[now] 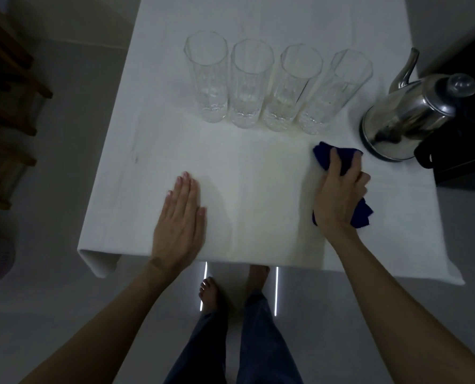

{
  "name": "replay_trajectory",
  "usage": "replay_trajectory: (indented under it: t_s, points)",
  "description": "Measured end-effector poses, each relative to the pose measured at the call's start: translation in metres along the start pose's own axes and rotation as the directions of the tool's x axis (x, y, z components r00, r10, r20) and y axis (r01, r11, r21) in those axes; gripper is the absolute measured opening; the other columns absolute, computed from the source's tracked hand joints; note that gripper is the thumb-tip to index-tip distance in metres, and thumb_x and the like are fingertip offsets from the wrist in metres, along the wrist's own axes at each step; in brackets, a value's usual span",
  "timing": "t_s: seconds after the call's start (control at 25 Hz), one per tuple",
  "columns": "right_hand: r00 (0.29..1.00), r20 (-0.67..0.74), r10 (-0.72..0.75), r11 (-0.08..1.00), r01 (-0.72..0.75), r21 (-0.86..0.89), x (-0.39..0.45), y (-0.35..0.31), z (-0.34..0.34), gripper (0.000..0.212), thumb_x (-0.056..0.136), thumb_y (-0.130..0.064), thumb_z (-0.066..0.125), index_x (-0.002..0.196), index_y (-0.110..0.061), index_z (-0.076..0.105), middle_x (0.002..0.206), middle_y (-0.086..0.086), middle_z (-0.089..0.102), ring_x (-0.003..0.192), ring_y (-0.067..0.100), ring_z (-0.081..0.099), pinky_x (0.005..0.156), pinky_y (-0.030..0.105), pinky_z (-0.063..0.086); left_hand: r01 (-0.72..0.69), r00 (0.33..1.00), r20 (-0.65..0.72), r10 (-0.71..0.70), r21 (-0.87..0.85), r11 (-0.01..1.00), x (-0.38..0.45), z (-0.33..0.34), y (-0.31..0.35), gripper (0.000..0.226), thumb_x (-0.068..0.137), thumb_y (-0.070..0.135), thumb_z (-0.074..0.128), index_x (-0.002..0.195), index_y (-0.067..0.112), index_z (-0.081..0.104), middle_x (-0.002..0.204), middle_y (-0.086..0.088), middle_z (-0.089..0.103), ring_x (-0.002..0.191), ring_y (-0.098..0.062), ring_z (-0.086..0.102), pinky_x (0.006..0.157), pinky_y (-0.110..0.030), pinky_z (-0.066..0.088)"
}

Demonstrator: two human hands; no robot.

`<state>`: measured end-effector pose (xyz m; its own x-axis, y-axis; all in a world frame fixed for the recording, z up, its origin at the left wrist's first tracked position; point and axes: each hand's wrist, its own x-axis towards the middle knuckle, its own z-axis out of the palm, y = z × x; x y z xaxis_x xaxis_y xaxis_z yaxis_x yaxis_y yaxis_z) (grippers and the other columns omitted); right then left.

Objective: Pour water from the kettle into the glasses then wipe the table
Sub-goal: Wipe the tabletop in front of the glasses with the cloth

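Observation:
Several tall clear glasses stand in a row across the white-clothed table. A shiny steel kettle with a black handle sits at the right edge, its spout pointing away from me. My right hand presses a dark blue cloth onto the table just left of the kettle, fingers closed over it. My left hand lies flat on the tablecloth near the front edge, fingers together, holding nothing.
A black object borders the table on the right, behind the kettle. Wooden chair parts stand on the left. My bare feet and dark trousers show below the table's front edge.

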<state>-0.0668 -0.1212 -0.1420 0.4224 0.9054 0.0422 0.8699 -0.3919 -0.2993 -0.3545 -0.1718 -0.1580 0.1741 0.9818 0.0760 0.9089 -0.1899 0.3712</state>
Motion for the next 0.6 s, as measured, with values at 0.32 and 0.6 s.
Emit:
replay_trajectory:
  t_s: [0.32, 0.6]
  points:
    - [0.987, -0.014, 0.160, 0.987, -0.160, -0.028, -0.022, -0.146, 0.055, 0.062, 0.100, -0.005, 0.042, 0.158, -0.017, 0.025, 0.165, 0.031, 0.008, 0.137, 0.045, 0.032, 0.100, 0.050, 0.033, 0.219, 0.974, -0.056, -0.218, 0.021, 0.976, 0.009, -0.009, -0.045, 0.060, 0.103, 0.030, 0.021, 0.152, -0.003, 0.015, 0.161, -0.019, 0.013, 0.151, -0.029, 0.009, 0.123, -0.040, 0.006]
    - [0.523, 0.136, -0.842, 0.539, 0.829, 0.148, -0.060, -0.101, 0.049, 0.047, 0.092, -0.010, 0.043, 0.133, -0.017, 0.065, 0.150, 0.026, 0.049, 0.099, 0.043, 0.054, 0.079, 0.052, 0.050, 0.206, 0.975, -0.089, -0.202, 0.038, 0.978, 0.006, -0.006, -0.051, 0.056, 0.103, 0.023, 0.024, 0.151, -0.004, 0.019, 0.159, -0.019, 0.019, 0.149, -0.028, 0.016, 0.122, -0.039, 0.009]
